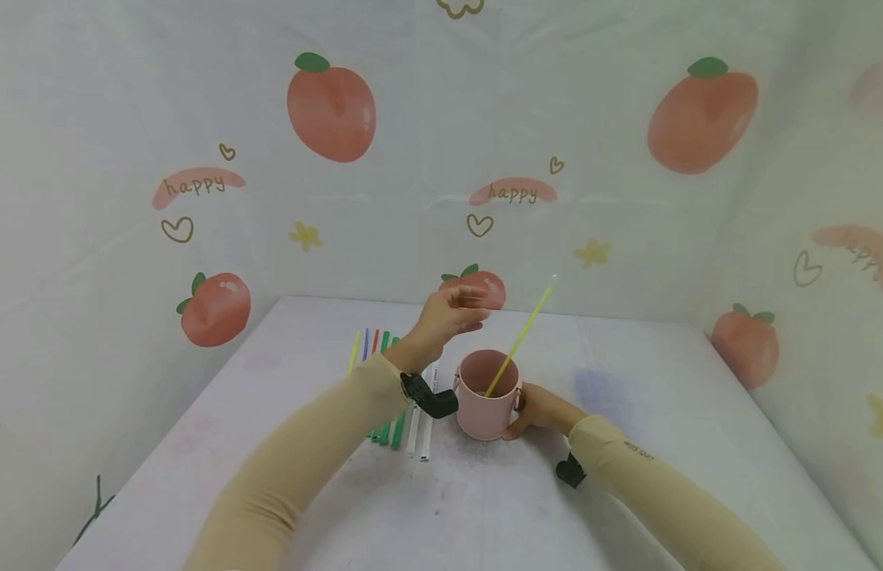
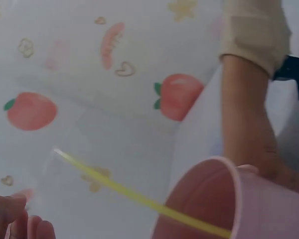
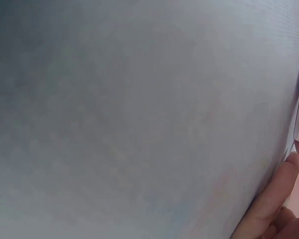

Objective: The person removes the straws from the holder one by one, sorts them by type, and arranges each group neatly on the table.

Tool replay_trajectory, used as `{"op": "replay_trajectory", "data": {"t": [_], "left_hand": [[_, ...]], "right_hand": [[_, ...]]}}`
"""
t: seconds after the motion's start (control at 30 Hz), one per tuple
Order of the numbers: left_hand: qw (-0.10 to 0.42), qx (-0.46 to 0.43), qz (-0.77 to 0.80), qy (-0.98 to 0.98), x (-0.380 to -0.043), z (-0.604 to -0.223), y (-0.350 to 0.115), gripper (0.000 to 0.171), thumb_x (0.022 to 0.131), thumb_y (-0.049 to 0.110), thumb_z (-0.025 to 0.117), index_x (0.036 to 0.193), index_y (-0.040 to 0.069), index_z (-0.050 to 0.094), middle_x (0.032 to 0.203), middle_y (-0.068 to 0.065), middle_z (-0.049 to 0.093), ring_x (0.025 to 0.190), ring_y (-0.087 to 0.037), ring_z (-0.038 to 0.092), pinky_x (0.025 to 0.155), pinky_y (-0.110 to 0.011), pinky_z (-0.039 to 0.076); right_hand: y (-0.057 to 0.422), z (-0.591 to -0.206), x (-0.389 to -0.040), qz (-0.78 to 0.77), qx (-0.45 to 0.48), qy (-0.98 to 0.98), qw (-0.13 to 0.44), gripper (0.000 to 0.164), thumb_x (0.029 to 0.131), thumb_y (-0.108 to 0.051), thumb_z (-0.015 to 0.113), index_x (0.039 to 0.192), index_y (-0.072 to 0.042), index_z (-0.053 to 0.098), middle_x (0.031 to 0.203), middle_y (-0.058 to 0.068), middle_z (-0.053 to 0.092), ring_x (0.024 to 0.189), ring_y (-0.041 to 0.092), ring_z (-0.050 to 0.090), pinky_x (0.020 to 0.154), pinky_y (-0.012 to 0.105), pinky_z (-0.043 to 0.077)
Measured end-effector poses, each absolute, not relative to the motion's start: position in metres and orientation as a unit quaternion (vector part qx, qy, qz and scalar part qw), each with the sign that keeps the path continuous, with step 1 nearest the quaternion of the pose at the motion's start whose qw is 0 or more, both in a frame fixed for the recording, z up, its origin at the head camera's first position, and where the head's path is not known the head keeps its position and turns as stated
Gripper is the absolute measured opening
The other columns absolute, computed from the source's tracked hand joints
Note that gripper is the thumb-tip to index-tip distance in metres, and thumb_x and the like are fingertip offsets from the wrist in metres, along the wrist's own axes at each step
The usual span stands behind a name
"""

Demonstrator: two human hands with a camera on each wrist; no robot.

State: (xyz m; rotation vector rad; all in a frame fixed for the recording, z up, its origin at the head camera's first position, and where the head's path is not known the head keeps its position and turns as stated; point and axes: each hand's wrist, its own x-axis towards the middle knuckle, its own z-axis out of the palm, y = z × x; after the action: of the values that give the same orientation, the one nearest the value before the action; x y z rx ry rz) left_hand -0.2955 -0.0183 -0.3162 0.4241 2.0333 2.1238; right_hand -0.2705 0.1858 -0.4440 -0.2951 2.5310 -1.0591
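Note:
A small pink bucket [image 1: 484,416] with lugs on its sides stands upright on the table. My right hand [image 1: 539,408] grips its lower right side, thumb toward the near side; in the right wrist view only some fingers [image 3: 274,199] show at the edge. One thin yellow stick [image 1: 524,329] with a pale tip leans inside the bucket and rises well above the rim. Up and to the left of the rim, my left hand [image 1: 448,317] hovers empty, fingers loosely bent and apart from the stick. In the left wrist view its fingertips [image 2: 40,229] appear at the lower left corner.
Several thin sticks lie side by side left of the bucket, partly under the left forearm: yellow [image 1: 354,351], blue, red, green [image 1: 397,432] and white [image 1: 427,436]. A white cloth printed with fruit hangs behind the table [image 1: 441,531].

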Motion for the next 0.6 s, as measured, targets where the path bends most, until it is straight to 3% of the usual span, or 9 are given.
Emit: {"op": "replay_trajectory", "data": {"t": [0.17,0.37,0.6], "left_hand": [[0.079,0.143,0.705,0.691,-0.293,-0.330,-0.001,0.033,0.089,-0.001,0.066,0.122,-0.003,0.061,0.110,-0.014,0.063,0.094,-0.017,0.064,0.090,-0.035,0.056],[0.091,0.144,0.660,0.732,-0.291,-0.337,0.009,0.031,0.089,0.002,0.068,0.119,0.000,0.064,0.116,-0.021,0.064,0.100,-0.022,0.066,0.088,-0.031,0.056],[0.102,0.140,0.629,0.758,-0.301,-0.357,0.018,0.028,0.086,0.003,0.071,0.115,0.001,0.068,0.119,-0.020,0.065,0.106,-0.023,0.065,0.087,-0.028,0.055]], "right_hand": [[0.186,-0.443,-0.270,-0.383,-0.107,0.897,0.190,0.087,0.064,-0.015,0.092,0.137,0.001,0.048,0.138,0.017,0.053,0.130,0.035,0.046,0.111,0.054,0.034],[0.186,-0.443,-0.271,-0.382,-0.111,0.898,0.188,0.087,0.064,-0.016,0.092,0.137,0.000,0.048,0.138,0.016,0.053,0.131,0.034,0.045,0.113,0.055,0.031],[0.187,-0.443,-0.271,-0.392,-0.124,0.893,0.185,0.083,0.064,-0.014,0.092,0.135,0.000,0.050,0.139,0.016,0.053,0.131,0.034,0.045,0.113,0.054,0.032]]}}
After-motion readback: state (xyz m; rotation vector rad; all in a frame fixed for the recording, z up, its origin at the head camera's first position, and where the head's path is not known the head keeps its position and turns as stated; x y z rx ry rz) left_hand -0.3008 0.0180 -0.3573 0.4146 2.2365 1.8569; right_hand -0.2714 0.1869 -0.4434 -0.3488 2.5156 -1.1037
